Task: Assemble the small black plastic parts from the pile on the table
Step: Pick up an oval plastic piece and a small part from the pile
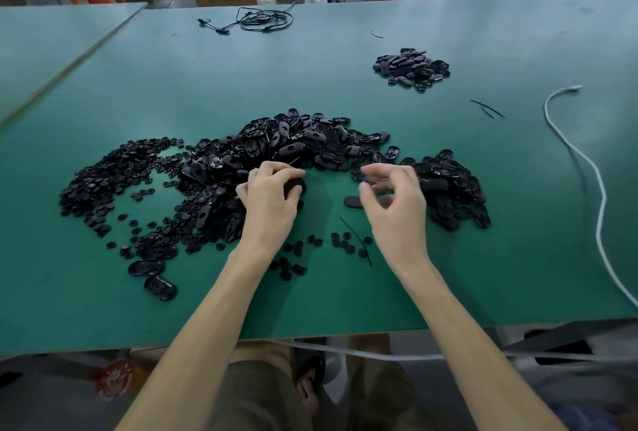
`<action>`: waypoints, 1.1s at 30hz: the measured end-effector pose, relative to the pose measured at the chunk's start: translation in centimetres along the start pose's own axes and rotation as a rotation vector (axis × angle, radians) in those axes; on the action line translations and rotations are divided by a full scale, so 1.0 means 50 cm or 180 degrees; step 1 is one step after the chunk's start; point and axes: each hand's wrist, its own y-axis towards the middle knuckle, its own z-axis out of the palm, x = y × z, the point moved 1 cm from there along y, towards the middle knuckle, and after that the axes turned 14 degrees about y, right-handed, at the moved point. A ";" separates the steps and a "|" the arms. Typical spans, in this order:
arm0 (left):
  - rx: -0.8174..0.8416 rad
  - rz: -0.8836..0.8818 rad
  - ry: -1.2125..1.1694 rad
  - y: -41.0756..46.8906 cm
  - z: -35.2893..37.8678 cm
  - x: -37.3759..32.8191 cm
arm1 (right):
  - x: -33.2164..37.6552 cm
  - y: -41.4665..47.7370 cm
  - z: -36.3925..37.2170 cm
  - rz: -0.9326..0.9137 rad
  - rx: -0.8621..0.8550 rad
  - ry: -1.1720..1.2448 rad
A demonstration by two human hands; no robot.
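Since the lone oval part (pixel 352 201) lies flat on the table (pixel 518 223) just left of the right grip (pixel 393 202), long axis left-right, that grip is nearer: fingers loosely curled, seemingly empty; the left grip (pixel 272 199) clasps a smooth black plastic piece (pixel 294 185) at the pile (pixel 293 147) edge.

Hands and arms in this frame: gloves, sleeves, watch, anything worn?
Nothing worn. The left hand and right hand are bare, with no gloves, rings or watch, and no sleeves show anywhere up to the frame edge.
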 end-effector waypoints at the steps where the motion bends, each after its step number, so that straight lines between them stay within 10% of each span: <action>1: 0.0000 -0.0006 -0.0002 0.000 0.001 0.001 | 0.001 -0.002 0.006 -0.0156 0.0253 -0.0113; 11: -0.0292 -0.0141 -0.0751 -0.001 -0.008 0.001 | 0.001 -0.030 0.037 -0.0871 0.2166 -0.1076; 23: 0.0348 -0.0863 -0.3888 0.011 -0.021 0.003 | 0.017 -0.033 0.032 -0.0628 0.2011 -0.1001; 33: 0.1036 -0.0704 -0.4125 0.008 -0.016 -0.006 | 0.015 -0.038 0.033 -0.0726 0.1573 -0.0907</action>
